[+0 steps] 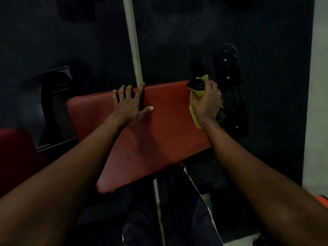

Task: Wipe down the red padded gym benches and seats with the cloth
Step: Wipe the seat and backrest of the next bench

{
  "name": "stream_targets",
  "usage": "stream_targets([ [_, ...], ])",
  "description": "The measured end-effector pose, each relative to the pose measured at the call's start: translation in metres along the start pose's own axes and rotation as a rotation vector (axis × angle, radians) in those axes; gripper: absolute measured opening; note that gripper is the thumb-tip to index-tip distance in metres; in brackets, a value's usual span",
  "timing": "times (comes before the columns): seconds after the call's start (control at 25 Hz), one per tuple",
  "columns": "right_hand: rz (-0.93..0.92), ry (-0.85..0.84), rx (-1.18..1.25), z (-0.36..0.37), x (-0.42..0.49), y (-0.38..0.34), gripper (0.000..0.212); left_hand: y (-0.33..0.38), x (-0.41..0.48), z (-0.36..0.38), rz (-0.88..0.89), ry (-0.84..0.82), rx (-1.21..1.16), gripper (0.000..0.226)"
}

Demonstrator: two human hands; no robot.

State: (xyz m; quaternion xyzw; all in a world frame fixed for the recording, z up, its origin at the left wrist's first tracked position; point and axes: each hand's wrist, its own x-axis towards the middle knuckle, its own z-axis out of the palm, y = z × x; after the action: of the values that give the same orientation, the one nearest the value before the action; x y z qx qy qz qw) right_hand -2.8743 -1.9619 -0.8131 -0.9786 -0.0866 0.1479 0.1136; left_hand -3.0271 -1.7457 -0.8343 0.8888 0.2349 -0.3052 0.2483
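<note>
A red padded bench pad (159,132) lies across the middle of the view. My left hand (130,103) rests flat on its far edge with the fingers spread. At the pad's far right corner my right hand (205,102) grips a yellow-green cloth (196,103) against the pad's edge. A dark rounded part sits between the cloth and my fingers; what it is I cannot tell. A second red pad (16,157) shows at the left edge.
A pale bar (134,43) runs away from the bench over the dark rubber floor. Black machine frame parts (230,82) with bolts stand right of the pad, another black bracket (53,103) to the left. A light wall (317,103) borders the right.
</note>
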Motion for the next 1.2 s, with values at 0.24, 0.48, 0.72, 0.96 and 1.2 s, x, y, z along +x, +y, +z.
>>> stream_targets([
  [0.24, -0.185, 0.013, 0.093, 0.0, 0.021, 0.015, 0.051, -0.012, -0.003, 0.013, -0.008, 0.166, -0.051, 0.1],
  [0.48, -0.14, -0.022, 0.055, 0.013, -0.049, 0.006, 0.07, -0.006, -0.04, 0.035, -0.09, 0.396, -0.285, 0.083],
  [0.72, -0.533, -0.141, 0.028, 0.002, -0.029, 0.033, 0.067, -0.029, -0.124, 0.09, -0.507, 0.554, -0.425, 0.085],
  [0.96, -0.506, -0.08, 0.011, 0.051, -0.107, -0.038, 0.073, -0.072, -0.181, 0.115, -0.564, 0.506, -0.617, 0.082],
  [1.2, -1.061, -0.265, -0.142, 0.048, -0.088, -0.057, 0.068, -0.076, -0.214, 0.136, -0.455, 0.498, -0.8, 0.08],
])
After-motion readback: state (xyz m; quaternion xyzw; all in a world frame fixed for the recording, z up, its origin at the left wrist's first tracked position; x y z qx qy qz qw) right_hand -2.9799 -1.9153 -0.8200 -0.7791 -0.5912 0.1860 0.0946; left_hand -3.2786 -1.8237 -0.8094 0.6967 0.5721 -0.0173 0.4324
